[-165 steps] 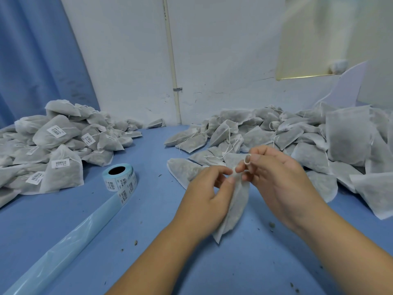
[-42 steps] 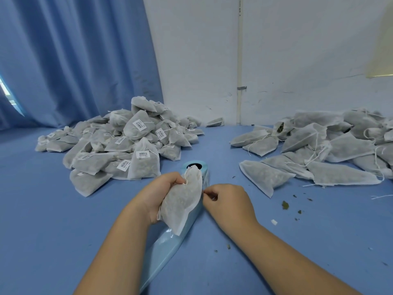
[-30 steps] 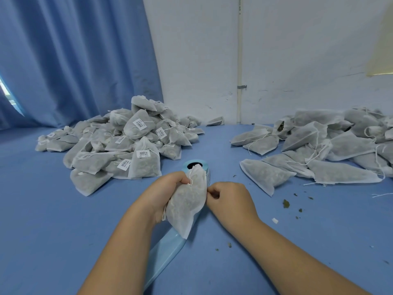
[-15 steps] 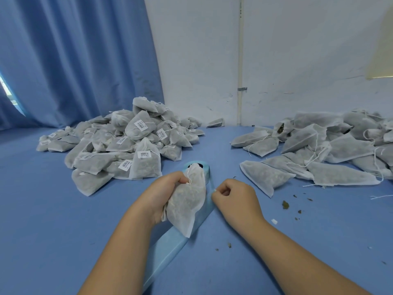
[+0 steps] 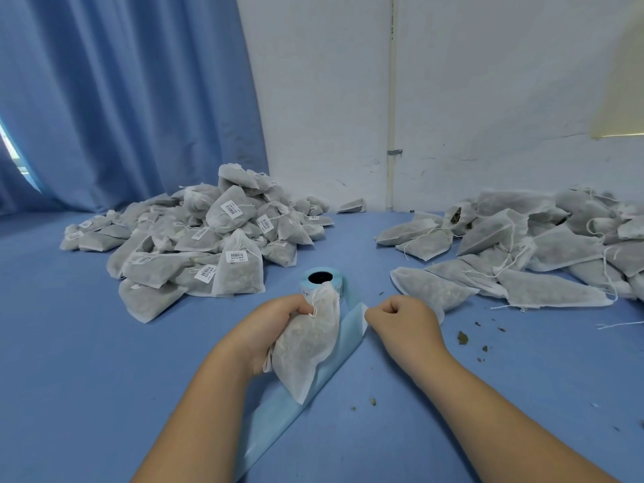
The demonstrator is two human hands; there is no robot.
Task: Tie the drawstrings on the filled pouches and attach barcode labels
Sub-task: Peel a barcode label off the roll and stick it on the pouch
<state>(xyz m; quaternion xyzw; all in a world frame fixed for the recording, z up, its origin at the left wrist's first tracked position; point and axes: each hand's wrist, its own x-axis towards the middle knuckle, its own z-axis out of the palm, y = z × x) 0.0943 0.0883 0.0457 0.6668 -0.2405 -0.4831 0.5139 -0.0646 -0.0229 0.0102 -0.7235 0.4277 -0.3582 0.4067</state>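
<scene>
A blue curtain [image 5: 122, 99] fills the far left and a white wall [image 5: 488, 81] the rest of the background, with a thin pipe [image 5: 391, 99] running down it. Below them spreads the blue surface [image 5: 69, 378]. On its left lies a heap of tied pouches [image 5: 195, 245], many of them bearing barcode labels; on its right, well apart, lies a looser heap of pouches [image 5: 540, 245] with no labels showing and strings trailing loose. Between the heaps a pale blue liner [image 5: 278, 413] runs from the near edge up to the roll [image 5: 322, 282], which stands on end just beyond the hands. The left hand [image 5: 275, 329] holds one filled pouch [image 5: 306, 346] above the liner, its fingers [image 5: 294, 306] curled tight round the gathered neck, so that the pouch hangs down and covers part of the roll. A short loop of drawstring [image 5: 314, 310] shows at that neck. The right hand [image 5: 404, 322] sits just beside the liner's upper edge, fingers curled, thumb and forefinger pinching a small white tab [image 5: 365, 307] there; whether this is a label cannot be told. Brown crumbs [image 5: 462, 338] are scattered on the surface right of that hand
</scene>
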